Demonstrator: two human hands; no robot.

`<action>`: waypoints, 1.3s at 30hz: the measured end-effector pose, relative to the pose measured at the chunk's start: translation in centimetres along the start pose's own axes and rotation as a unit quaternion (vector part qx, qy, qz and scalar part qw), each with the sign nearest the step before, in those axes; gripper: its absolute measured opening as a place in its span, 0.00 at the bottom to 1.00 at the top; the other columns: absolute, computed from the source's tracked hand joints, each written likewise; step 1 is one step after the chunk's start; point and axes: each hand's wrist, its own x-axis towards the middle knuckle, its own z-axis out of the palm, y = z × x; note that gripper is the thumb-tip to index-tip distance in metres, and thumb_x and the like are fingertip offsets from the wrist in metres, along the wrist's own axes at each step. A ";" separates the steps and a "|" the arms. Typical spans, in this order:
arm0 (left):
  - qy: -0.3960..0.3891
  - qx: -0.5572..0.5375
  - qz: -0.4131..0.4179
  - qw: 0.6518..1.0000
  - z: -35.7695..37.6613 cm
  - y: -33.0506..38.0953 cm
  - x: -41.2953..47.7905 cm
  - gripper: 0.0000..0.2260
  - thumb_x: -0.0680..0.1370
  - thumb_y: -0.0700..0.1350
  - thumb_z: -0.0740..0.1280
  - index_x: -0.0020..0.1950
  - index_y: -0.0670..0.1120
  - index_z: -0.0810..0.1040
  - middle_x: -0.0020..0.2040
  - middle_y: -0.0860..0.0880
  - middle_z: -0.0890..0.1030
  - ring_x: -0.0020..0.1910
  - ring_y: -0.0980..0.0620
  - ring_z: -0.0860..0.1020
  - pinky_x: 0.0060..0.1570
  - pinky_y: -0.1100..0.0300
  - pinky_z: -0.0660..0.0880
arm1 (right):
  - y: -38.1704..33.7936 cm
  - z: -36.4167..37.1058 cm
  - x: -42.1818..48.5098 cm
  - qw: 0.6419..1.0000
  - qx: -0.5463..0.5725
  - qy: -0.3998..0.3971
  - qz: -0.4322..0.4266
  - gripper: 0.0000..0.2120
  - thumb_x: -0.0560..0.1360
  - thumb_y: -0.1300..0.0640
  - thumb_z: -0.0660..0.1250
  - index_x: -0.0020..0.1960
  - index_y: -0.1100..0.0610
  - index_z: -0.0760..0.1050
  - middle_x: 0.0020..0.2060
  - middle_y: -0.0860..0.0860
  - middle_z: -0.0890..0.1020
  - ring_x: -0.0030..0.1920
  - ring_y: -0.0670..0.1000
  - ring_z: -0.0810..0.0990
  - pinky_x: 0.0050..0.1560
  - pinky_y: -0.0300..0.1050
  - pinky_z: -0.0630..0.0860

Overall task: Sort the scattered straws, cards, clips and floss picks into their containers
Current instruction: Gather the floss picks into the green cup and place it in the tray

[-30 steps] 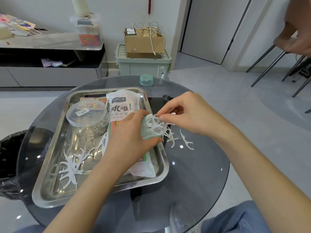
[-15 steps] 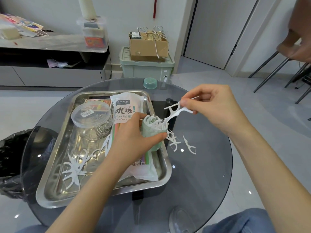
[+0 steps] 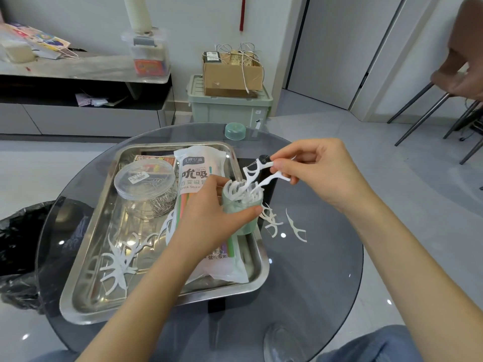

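Room: pale floor, a low sideboard and a lidded green crate against the far wall.
Table: round dark glass top (image 3: 313,296) that carries everything.
Tray: steel tray (image 3: 86,296) on the table's left half, its right rim near the centre.
Straw bag: printed bag (image 3: 198,165) lying lengthwise along the tray's right side, partly under the left hand.
Clip tub: clear round tub (image 3: 145,181) of wire clips in the tray's far left part.
Left hand: left hand (image 3: 209,220) curled round the green jar (image 3: 241,205), holding it upright over the tray's right rim.
Right hand: right hand (image 3: 321,173) pinching two floss picks (image 3: 257,173) by their handles, heads angled down at the jar's mouth.
Jar contents: crowded, with heads sticking out past the rim.
Loose picks: a heap (image 3: 117,259) in the tray's near left corner; a few (image 3: 295,226) on the glass just right of the tray.
Risk: the pinched pair may snag on the tangled heads and lever others out; pushing hard could tilt the jar in the hand and spill it.
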 end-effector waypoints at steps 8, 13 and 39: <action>0.012 -0.028 -0.020 0.999 0.0 -0.2 0.1 0.27 0.65 0.55 0.77 0.56 0.52 0.67 0.49 0.61 0.74 0.49 0.62 0.74 0.47 0.64 0.72 | -0.3 -2.4 0.0 0.996 0.052 0.067 -0.022 0.06 0.71 0.65 0.71 0.41 0.55 0.83 0.35 0.55 0.85 0.33 0.49 0.78 0.38 0.36 0.76; 0.020 0.011 0.010 1.000 0.1 0.0 -0.1 0.26 0.64 0.57 0.77 0.54 0.52 0.68 0.47 0.61 0.75 0.48 0.64 0.74 0.44 0.69 0.70 | -1.2 0.1 -1.0 0.990 0.012 0.057 -0.132 0.09 0.71 0.65 0.72 0.43 0.51 0.83 0.35 0.47 0.84 0.36 0.45 0.82 0.43 0.37 0.79; 0.050 0.045 0.027 0.997 -0.2 0.3 -0.2 0.26 0.62 0.61 0.76 0.52 0.54 0.68 0.44 0.64 0.74 0.45 0.68 0.73 0.44 0.69 0.71 | -1.0 1.0 -1.8 0.992 -0.085 0.004 -0.090 0.05 0.73 0.60 0.70 0.41 0.52 0.81 0.34 0.46 0.83 0.34 0.46 0.79 0.38 0.37 0.75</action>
